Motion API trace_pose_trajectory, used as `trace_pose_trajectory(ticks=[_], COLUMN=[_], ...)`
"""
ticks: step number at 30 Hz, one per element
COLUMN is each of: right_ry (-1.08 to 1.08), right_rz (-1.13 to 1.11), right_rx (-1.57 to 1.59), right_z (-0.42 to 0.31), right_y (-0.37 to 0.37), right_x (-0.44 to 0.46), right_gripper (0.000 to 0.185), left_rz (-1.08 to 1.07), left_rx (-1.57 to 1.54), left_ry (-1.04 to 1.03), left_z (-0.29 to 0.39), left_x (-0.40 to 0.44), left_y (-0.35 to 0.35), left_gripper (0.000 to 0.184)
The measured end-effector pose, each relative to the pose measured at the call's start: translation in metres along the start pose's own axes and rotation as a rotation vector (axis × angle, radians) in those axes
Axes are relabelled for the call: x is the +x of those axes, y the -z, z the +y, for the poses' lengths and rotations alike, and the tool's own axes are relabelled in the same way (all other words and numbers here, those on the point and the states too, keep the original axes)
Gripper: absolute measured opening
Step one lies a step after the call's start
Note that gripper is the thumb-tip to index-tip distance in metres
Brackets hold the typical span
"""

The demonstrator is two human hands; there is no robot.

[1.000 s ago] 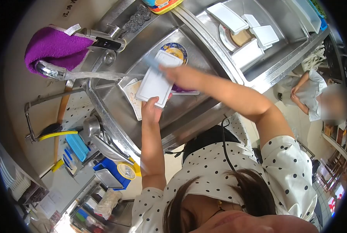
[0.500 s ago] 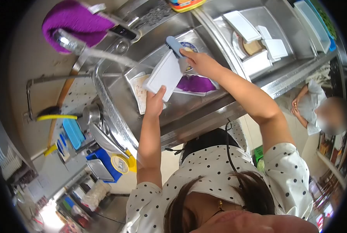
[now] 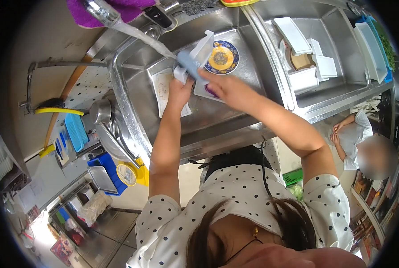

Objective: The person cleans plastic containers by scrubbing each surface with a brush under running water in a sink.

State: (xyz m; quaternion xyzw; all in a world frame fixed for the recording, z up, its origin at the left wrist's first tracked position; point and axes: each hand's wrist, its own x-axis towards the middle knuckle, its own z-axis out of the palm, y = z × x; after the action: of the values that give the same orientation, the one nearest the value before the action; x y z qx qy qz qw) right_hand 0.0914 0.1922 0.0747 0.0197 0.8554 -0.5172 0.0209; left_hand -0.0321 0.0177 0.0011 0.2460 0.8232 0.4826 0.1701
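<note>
My left hand (image 3: 180, 94) grips a white rectangular dish (image 3: 204, 47), tilted up on its side over the left sink basin. In my right hand (image 3: 231, 91) is a blue scrubbing brush (image 3: 189, 65), held across the near end of that dish; its bristles are hidden. Water runs from the tap (image 3: 102, 12) down toward the brush and dish. A blue-patterned plate (image 3: 231, 57) with a yellow centre lies on the basin floor. Under my left hand rests another white dish (image 3: 162, 85) with specks on it. A purple cloth (image 3: 212, 91) shows partly behind my right hand.
White dishes (image 3: 303, 80) and a round brown-based piece (image 3: 298, 60) sit in the right basin. A steel divider (image 3: 271, 53) separates the basins. A purple towel (image 3: 81, 13) hangs near the tap. Another person (image 3: 356, 134) is at the right. Pots (image 3: 102, 111) stand at the left.
The white dish has turned from face-on to edge-on in my left hand. The brush has moved left onto its near end. The patterned plate is now in fuller view.
</note>
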Motion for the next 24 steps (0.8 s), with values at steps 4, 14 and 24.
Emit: trace_pose_trajectory(ticks=[4,14,24], right_ry=[-0.041,-0.099,-0.207], right_rz=[0.129,0.265,0.440], right_rx=[-0.008,-0.031,0.139], right_z=[0.029,0.048,0.100], right_y=[0.011,0.019,0.015], right_x=[0.017,0.030,0.043], right_gripper=[0.041,0.043,0.059], left_rz=[-0.010,0.082,0.138], left_rx=[0.006,0.144,-0.744], left_ry=[0.027,-0.098,0.119], left_z=[0.021,0.014,0.010], left_x=[-0.001,-0.015,-0.051], left_y=[0.007,0.005,0.005], left_gripper=[0.021,0.029,0.040])
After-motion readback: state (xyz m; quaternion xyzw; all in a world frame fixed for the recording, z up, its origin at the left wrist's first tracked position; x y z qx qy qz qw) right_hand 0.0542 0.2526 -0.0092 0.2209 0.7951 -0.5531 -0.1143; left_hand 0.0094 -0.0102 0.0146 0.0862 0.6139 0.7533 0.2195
